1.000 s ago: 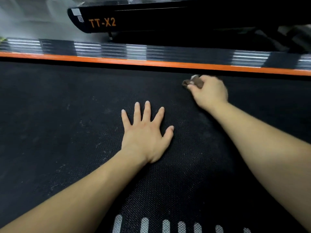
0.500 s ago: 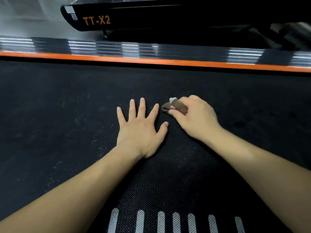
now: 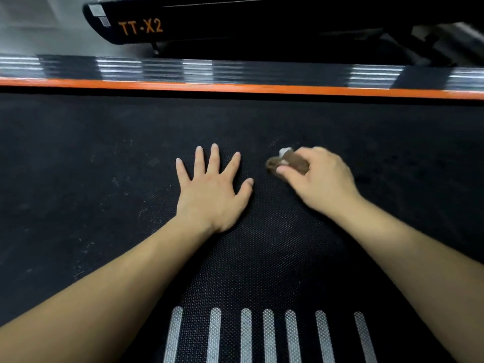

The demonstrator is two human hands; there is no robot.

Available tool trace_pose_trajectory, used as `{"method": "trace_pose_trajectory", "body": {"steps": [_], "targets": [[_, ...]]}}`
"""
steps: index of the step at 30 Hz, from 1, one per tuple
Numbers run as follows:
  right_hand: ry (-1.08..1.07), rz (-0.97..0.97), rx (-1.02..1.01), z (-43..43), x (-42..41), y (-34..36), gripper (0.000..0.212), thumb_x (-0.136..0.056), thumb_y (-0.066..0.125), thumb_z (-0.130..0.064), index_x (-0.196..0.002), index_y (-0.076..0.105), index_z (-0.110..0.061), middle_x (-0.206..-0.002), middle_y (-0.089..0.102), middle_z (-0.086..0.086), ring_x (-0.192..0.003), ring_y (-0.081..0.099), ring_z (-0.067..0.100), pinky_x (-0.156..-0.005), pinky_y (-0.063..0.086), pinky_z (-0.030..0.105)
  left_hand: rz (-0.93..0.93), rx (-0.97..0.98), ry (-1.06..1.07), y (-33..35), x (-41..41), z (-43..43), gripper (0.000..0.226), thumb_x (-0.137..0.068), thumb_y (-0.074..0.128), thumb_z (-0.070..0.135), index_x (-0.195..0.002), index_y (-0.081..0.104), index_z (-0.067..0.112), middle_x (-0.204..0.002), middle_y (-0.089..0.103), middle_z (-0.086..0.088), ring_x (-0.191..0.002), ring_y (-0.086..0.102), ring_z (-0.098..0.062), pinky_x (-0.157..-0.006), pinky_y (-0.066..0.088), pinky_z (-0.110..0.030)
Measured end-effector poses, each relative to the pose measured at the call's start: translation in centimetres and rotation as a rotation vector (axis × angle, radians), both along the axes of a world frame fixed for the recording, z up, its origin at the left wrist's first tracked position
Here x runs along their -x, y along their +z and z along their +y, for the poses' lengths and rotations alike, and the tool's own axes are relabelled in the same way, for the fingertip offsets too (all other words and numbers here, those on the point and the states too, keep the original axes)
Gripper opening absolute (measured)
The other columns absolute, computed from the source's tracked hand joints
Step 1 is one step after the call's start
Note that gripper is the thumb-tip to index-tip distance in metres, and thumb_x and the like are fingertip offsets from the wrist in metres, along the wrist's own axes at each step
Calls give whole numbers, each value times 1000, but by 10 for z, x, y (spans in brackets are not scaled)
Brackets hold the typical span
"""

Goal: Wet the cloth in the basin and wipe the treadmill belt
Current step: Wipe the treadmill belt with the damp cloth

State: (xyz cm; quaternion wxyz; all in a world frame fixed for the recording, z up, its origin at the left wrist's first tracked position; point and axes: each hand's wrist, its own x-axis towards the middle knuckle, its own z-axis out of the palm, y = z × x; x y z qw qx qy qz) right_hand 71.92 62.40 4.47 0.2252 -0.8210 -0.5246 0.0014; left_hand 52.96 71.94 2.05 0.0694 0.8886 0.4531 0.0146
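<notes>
A single wide-angle view, worn on the head, looks forward and steeply down from close above the treadmill belt (image 3: 78, 205); it faces across the belt toward the orange-edged side rail (image 3: 235, 74) running along the top; both forearms (image 3: 117, 284) enter from the lower corners, nearest the lens.

The one legible text is "TT-X2" (image 3: 140, 28), in orange capitals with a hyphen between the letter pairs. It stands on the side of the black housing (image 3: 235, 24) at the top of the view, near its rounded left end. Left of it, on that same end, sit two small pale stickers (image 3: 97, 9); their print is too small and blurred to read. The belt (image 3: 78, 166) bears seven pale bars (image 3: 268, 334) at the near edge, without letters.
</notes>
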Motion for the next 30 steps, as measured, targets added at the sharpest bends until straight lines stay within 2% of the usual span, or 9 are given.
{"method": "trace_pose_trajectory", "body": {"steps": [4,10,16,19,22,24,27,28,30], "targets": [[-171,1,-62,4,-8,0,32,-87,60,-54,-90,63,-22,-84,51,-1,-85,58,27,-69,34,31,5,11,-6,0,0,0,70,-94,11,70,-158,5,42,-169,-6,-6,-154,-15,-31,-118,-11,-64],[127,16,-7,-40,35,2,34,-83,61,-59,-96,67,-28,-85,54,-7,-81,55,16,-70,41,31,24,-7,-6,-1,0,0,70,-94,10,69,-158,2,42,-169,-8,-6,-153,-16,-32,-117,-11,-65],[-119,-66,-34,-37,6,3,32,-86,62,-53,-87,64,-21,-82,50,-3,-84,60,29,-70,35,31,18,8,0,0,0,-2,70,-95,11,69,-158,4,40,-169,-7,-8,-153,-16,-32,-117,-12,-64],[123,-73,-49,-62,49,0,31,-85,63,-53,-95,69,-24,-80,49,-6,-75,54,20,-69,35,29,19,-5,-1,0,-1,-2,70,-95,11,68,-159,4,39,-169,-6,-8,-154,-15,-32,-117,-11,-64],[309,16,17,-87,64,2,31,-85,57,-57,-91,66,-29,-76,46,-11,-70,48,12,-68,36,29,12,-13,-4,0,0,-2,70,-95,12,68,-159,5,40,-169,-5,-7,-154,-13,-31,-118,-10,-64],[202,-10,-7,-85,42,1,28,-84,63,-56,-91,67,-30,-77,49,-9,-71,51,15,-66,33,28,8,-10,-9,1,2,-2,69,-96,12,68,-159,6,39,-169,-5,-6,-154,-13,-30,-118,-10,-63],[-118,5,-4,-79,9,2,33,-83,62,-57,-87,65,-25,-81,54,-6,-80,58,22,-66,38,30,16,5,-20,2,3,-4,69,-96,13,67,-159,6,39,-169,-5,-6,-154,-14,-28,-119,-11,-61],[-145,-7,-11,-81,12,1,34,-84,61,-57,-87,63,-24,-81,54,-6,-81,58,23,-68,42,32,22,11,-20,2,2,-5,69,-97,13,67,-159,6,38,-169,-6,-6,-154,-14,-28,-119,-11,-61],[-17,-21,-44,-94,41,-1,29,-85,62,-54,-90,64,-26,-80,50,-7,-77,58,24,-70,46,35,32,21,-22,3,2,-8,69,-97,13,66,-159,5,38,-169,-6,-6,-154,-14,-28,-119,-11,-60]]}}
